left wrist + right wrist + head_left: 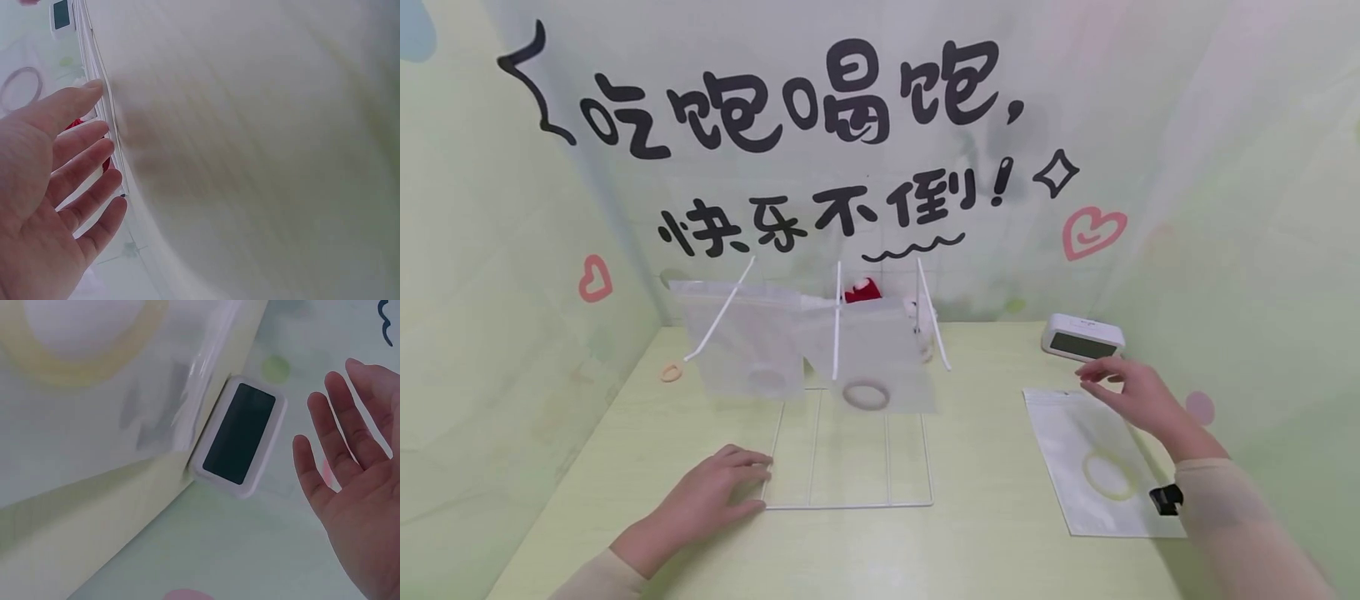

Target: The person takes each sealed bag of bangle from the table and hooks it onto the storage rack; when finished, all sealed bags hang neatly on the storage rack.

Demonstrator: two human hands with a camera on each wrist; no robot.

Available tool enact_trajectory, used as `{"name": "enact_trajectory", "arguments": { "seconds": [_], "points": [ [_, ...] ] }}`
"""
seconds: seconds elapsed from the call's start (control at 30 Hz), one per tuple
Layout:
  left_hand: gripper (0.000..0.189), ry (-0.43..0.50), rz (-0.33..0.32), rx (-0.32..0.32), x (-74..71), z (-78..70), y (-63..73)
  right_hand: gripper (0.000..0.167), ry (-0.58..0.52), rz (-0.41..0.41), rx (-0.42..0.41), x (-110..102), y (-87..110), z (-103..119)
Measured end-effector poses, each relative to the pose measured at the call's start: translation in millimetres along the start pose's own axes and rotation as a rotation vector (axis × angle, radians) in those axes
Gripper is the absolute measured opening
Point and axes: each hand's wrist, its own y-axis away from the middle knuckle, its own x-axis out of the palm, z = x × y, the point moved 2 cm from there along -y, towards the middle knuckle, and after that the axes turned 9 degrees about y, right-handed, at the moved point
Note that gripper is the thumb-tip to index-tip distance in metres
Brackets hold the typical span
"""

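Observation:
In the head view, a white wire rack [848, 506] stands on the table, two frosted zip bags hanging from its upper prongs. The left hanging bag [741, 337] has a faint round shape in it; the right one [880, 333] holds a pinkish ring [866, 396]. My left hand [707, 492] rests with fingertips at the left edge of the rack's base, fingers extended in the left wrist view. At right lies another zip bag [1060, 483] with a pale yellow ring [1108, 475] in it. My right hand [1138, 400] hovers over its top end, fingers loosely bent and holding nothing.
A white digital clock [1082, 337] stands at the back right, just beyond my right hand. A small peach ring [671, 372] lies at the back left. Behind the hanging bags shows something red [862, 290]. Printed curtains enclose the table's back and sides.

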Motion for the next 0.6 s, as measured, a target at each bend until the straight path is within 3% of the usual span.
{"name": "enact_trajectory", "arguments": {
  "seconds": [0.43,0.6],
  "points": [
    [0.036,-0.012,0.013,-0.016,-0.1,2.7,-0.2,0.022,0.063,0.099,-0.069,13,-4.7,-44],
    [0.036,-0.011,0.016,-0.014,0.3,2.7,-0.3,0.024,0.083,0.175,-0.031,19,-1.5,-62]
  ]
}}
